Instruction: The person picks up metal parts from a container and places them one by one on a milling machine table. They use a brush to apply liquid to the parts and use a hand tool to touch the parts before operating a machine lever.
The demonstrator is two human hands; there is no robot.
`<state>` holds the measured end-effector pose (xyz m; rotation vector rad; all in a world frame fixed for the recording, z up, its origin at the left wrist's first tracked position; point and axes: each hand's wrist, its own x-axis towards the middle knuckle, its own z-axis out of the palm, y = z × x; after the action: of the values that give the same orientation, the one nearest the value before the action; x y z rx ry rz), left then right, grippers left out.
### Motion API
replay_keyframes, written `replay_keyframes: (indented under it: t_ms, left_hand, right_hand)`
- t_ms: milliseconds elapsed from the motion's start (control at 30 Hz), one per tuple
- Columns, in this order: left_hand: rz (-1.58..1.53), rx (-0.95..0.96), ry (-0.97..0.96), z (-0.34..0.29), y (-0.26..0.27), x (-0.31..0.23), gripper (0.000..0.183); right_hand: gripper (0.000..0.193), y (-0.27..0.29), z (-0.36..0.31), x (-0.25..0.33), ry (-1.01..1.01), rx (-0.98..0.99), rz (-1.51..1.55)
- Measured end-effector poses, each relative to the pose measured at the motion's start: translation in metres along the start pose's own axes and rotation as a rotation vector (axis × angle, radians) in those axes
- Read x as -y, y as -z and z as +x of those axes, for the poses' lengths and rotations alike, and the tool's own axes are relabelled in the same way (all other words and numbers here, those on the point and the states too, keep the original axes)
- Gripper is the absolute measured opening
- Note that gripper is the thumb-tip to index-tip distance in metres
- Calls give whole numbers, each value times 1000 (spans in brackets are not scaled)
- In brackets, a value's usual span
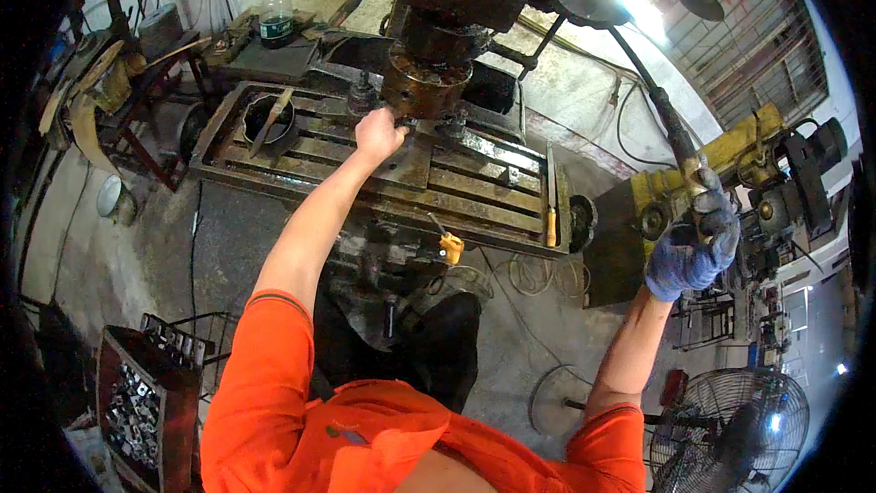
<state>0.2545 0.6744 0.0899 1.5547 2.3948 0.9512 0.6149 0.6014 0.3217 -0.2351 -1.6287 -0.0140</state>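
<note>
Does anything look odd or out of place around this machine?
Mostly the hands: the right hand wears a blue-grey glove and is closed around a long lever, while the left hand, close to the spindle, is bare. That mismatch looks odd. A yellow-handled file also lies loose at the slotted worktable's right end.

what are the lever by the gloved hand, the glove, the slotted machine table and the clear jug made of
Lever: probably metal, dark and dull.
Glove: likely knitted fabric, with a soft blue cuff; the darker finger area may be coating or grime.
Slotted machine table: metal, probably cast iron, with worn, stained ribs.
Jug: likely smooth plastic, see-through and shiny.
</note>
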Motion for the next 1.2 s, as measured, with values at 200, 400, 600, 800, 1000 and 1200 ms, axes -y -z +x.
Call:
replay_keyframes:
  t_ms: [200, 400, 600, 800, 1000, 1200]
  left_hand:
    - [-19, -18, -7, -3, 4, 1, 34]
    - [-75, 82, -68, -6, 17, 10, 39]
    - [-316, 58, -220, -43, 68, 58, 39]
    - [153, -482, -199, -99, 159, 110, 33]
    - [566, -281, -225, -86, 155, 151, 47]
    - [167, -518, -235, -75, 141, 175, 25]
  right_hand:
    - [35, -8, -3, 5, -88, -67, -16]
    - [34, -8, -7, 5, -117, -54, 126]
    - [36, -6, -9, 3, -142, -85, 251]
    - [35, -11, -11, 6, -119, -116, 224]
    - [33, 0, -11, -5, -136, -95, 259]
    - [33, -4, -6, 0, -117, -69, 146]
